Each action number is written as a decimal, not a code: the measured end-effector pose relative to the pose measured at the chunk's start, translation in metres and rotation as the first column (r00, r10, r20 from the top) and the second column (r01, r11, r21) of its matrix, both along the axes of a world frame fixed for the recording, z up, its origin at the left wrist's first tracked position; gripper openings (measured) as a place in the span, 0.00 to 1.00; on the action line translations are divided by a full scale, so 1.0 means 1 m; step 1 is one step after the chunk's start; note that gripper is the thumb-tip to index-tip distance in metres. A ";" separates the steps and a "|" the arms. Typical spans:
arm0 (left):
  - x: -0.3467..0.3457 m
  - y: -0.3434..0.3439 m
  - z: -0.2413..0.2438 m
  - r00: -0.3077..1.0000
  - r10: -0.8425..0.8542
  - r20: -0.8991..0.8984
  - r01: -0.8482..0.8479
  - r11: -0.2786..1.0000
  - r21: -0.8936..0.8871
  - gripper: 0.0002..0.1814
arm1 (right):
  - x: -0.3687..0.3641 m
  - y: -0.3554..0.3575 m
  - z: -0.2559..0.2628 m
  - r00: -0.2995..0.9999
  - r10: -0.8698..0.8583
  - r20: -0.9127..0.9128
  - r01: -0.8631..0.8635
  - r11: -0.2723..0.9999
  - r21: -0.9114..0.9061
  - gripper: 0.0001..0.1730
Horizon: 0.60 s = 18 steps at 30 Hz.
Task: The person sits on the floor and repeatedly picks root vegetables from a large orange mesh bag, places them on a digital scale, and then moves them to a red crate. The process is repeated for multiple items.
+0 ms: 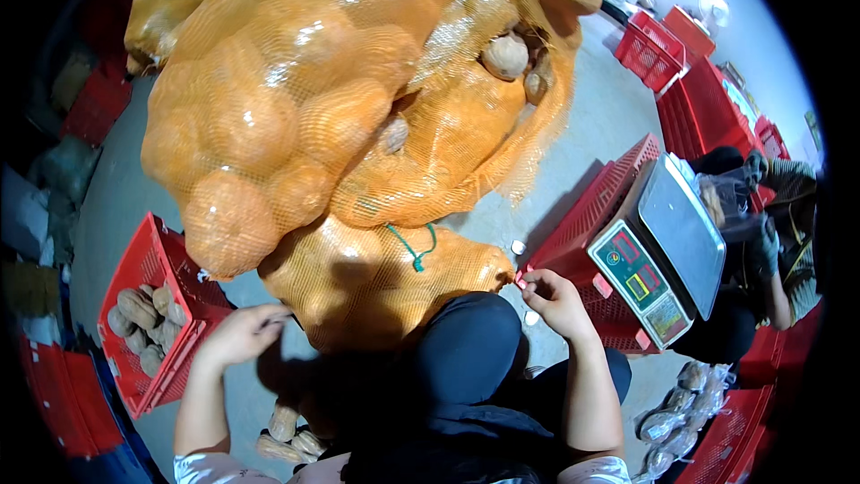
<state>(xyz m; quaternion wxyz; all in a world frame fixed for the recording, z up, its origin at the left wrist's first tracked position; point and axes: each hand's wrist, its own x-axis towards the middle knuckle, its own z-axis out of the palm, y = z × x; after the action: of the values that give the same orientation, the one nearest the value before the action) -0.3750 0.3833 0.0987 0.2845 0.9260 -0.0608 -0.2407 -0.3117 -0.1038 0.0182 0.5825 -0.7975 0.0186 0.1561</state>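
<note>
A lumpy orange mesh sack [376,296] lies against my knees, with a loose green string [419,259] on its top. My right hand [554,301] is at the sack's gathered right end, thumb and fingers pinching a small red tie [519,278]. Near the sack's left end is my left hand [245,333], fingers curled; whether anything is in them I cannot tell. Larger orange mesh sacks [295,94] of pumpkins are heaped beyond. One sack [443,154] there gapes at its upper right, baring a tan pumpkin [505,56].
On my left, a red plastic crate [151,249] holds tan pumpkins [139,309]. A digital scale [645,275] rests on a red crate [571,235] to my right, where another person's gloved hand [764,249] holds a plastic bag. Wrapped squashes [678,417] lie lower right.
</note>
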 end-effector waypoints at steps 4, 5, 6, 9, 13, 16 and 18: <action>0.109 -0.158 0.033 0.870 -0.162 0.466 0.355 0.861 -0.364 0.11 | 0.001 0.008 0.044 0.989 0.116 0.093 -0.096 0.975 -0.198 0.16; 0.142 -0.185 0.023 0.828 -0.146 0.541 0.349 0.890 -0.294 0.10 | 0.001 0.008 0.052 0.989 0.117 0.092 -0.099 0.978 -0.185 0.20; 0.183 -0.204 0.010 0.751 -0.169 0.638 0.386 0.897 -0.217 0.11 | 0.002 0.008 0.050 0.977 0.151 0.151 -0.117 0.970 -0.213 0.20; 0.277 -0.235 -0.032 0.740 -0.287 0.608 0.168 0.954 0.247 0.13 | 0.000 0.002 0.056 0.959 0.203 0.197 -0.149 0.955 -0.258 0.21; 0.369 -0.181 -0.101 0.941 -0.330 0.081 0.130 0.570 0.811 0.39 | -0.009 -0.016 0.069 0.959 0.243 0.143 -0.202 0.946 -0.253 0.23; 0.402 -0.187 -0.098 0.980 -0.049 -0.195 0.198 0.408 0.891 0.62 | -0.016 -0.031 0.070 0.951 0.284 0.119 -0.243 0.929 -0.281 0.24; 0.412 -0.185 -0.089 0.978 0.096 -0.185 0.098 0.570 0.816 0.66 | -0.015 -0.033 0.066 0.951 0.267 0.157 -0.215 0.934 -0.287 0.24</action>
<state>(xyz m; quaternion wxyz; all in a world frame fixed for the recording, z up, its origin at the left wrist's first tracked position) 0.0369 0.1983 0.0097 -0.1728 0.9213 0.0874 -0.3372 -0.3270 -0.1370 0.0841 0.4455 -0.8759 -0.1156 0.1445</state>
